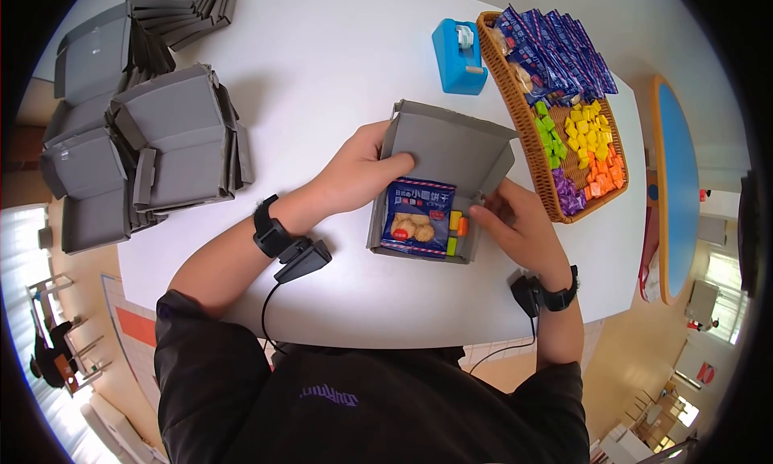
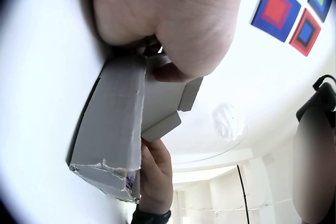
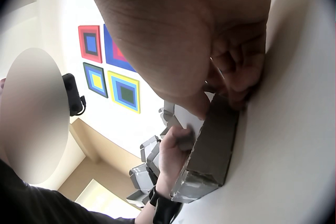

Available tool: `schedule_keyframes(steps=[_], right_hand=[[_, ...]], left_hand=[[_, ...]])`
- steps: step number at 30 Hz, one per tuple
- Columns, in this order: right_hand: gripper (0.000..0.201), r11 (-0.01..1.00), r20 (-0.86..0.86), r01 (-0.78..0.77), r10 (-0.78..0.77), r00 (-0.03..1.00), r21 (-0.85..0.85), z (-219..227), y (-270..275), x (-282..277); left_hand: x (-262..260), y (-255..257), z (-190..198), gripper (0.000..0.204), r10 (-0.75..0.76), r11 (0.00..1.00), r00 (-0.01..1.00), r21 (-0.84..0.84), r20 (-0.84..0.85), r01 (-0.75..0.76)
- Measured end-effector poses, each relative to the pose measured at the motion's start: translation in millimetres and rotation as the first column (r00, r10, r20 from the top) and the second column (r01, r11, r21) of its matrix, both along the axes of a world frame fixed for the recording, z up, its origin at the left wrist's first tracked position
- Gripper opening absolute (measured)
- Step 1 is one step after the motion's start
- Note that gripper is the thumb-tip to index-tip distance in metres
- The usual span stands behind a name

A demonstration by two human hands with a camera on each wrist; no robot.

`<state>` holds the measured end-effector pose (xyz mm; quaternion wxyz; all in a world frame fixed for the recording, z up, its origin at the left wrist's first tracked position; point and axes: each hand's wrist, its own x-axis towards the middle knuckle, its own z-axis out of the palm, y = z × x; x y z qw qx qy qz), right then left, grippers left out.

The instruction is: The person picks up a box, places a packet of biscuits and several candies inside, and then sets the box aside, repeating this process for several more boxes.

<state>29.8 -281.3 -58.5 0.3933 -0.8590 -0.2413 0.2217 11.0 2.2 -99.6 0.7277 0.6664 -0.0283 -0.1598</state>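
Observation:
A grey cardboard box [image 1: 463, 146] stands on the white table with its lid raised. Inside it lie a blue biscuit packet [image 1: 419, 218] and, along its right side, small yellow, orange and green pieces [image 1: 452, 245]. The left hand [image 1: 366, 170] grips the box's left side, thumb over the lid's inner face. At the right wall, the right hand [image 1: 523, 226] holds the box with its thumb at the edge; in the right wrist view that hand [image 3: 210, 51] has its fingers curled round the outer wall [image 3: 214, 140].
Open grey boxes [image 1: 181, 142] are stacked at the left. A blue tape dispenser [image 1: 460, 61] stands behind the box, beside a wicker basket [image 1: 523, 126] with blue packets [image 1: 551, 53] and green, yellow, orange and purple pieces [image 1: 568, 192]. The table's front edge [image 1: 362, 339] is near the body.

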Motion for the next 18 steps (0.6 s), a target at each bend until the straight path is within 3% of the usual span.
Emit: schedule_keyframes(steps=[18], right_hand=[[0.027,1.0,0.02,-0.008,0.008,1.0,0.007,1.8,0.2,-0.2]], left_hand=[[0.8,-2.5,-1.0,0.031,0.016,1.0,0.999,-0.001,0.044,-0.016]])
